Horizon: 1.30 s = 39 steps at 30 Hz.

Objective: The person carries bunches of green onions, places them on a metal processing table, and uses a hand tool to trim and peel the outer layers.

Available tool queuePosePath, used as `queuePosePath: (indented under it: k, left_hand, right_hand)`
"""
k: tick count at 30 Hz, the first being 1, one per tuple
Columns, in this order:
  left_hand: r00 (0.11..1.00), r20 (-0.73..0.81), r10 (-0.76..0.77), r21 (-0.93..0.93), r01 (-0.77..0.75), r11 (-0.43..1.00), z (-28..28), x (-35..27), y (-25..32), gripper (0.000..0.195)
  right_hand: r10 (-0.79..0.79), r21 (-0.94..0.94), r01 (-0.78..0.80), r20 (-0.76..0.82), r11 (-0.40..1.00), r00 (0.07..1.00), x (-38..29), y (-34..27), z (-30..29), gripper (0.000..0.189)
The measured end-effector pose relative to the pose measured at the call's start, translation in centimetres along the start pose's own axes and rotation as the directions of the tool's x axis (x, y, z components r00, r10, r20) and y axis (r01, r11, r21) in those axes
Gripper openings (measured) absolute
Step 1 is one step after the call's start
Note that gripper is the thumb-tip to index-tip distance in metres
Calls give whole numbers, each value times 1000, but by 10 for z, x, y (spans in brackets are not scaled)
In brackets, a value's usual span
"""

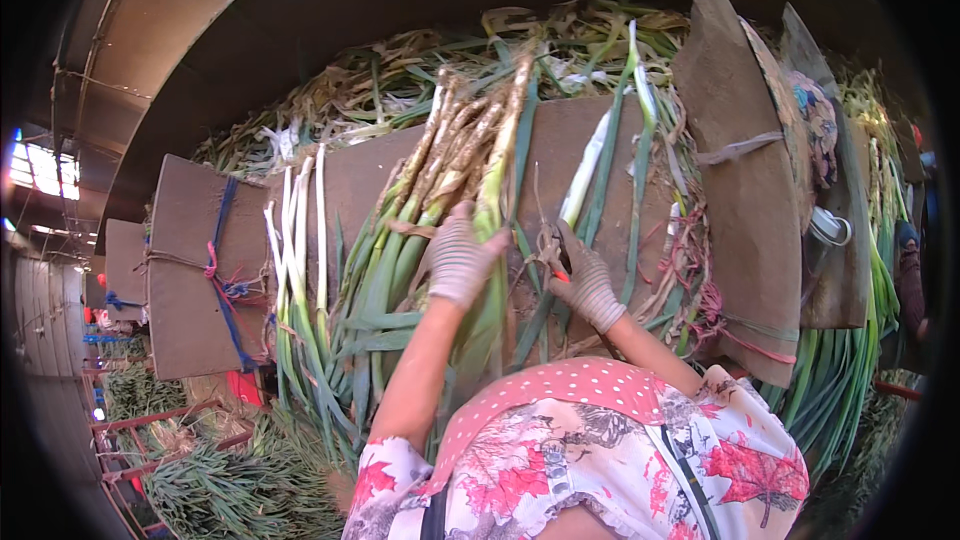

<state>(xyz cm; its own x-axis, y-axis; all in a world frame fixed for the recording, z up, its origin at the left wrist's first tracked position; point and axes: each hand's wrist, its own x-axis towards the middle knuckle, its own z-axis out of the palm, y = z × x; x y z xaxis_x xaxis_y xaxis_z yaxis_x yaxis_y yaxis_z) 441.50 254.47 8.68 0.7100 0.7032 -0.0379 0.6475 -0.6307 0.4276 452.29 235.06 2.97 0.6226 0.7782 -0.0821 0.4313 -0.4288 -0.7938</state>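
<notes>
My left hand (465, 255), in a striped work glove, grips a thick leek-like green onion (493, 187) whose soil-coated root end points away from me. Under and beside that hand lies a bundle of unpeeled onions (435, 165), with dirty brown roots and green leaves hanging toward me. My right hand (589, 277), gloved as well, is closed around a small metal tool (551, 244) with an orange part; its exact kind is unclear. A peeled white onion stalk (587, 169) lies just beyond the right hand. Several clean white onions (300, 217) rest at the left.
Upright boards (206, 262) tied with cords bound the left of the work board (367, 165), and another tied board (739, 187) stands at the right. Leaf scraps (420, 52) pile along the far edge. Red and pink strings (705, 300) hang at the right. Stacked onions (240, 495) lie lower left.
</notes>
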Motion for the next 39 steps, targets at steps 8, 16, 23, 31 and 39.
queuePosePath:
  k: [8,16,23,31,39]
  left_hand:
    - [997,-9,80,20,-80,997,104,-6,-27,51]
    - [999,44,23,-87,-19,996,96,-3,-23,56]
    - [993,114,9,-96,2,995,86,6,-15,58]
    - [977,212,10,-93,10,996,79,14,-8,57]
    - [959,275,-64,-228,130,965,109,26,-8,64]
  right_hand:
    - [104,-380,41,352,924,930,-33,19,0,95]
    - [141,-474,92,432,876,891,-26,9,13,92]
    - [206,-472,-58,268,880,941,22,6,9,83]
    - [99,-527,-106,-41,843,994,188,58,-14,68]
    - [198,-285,-163,98,944,975,169,38,-33,63]
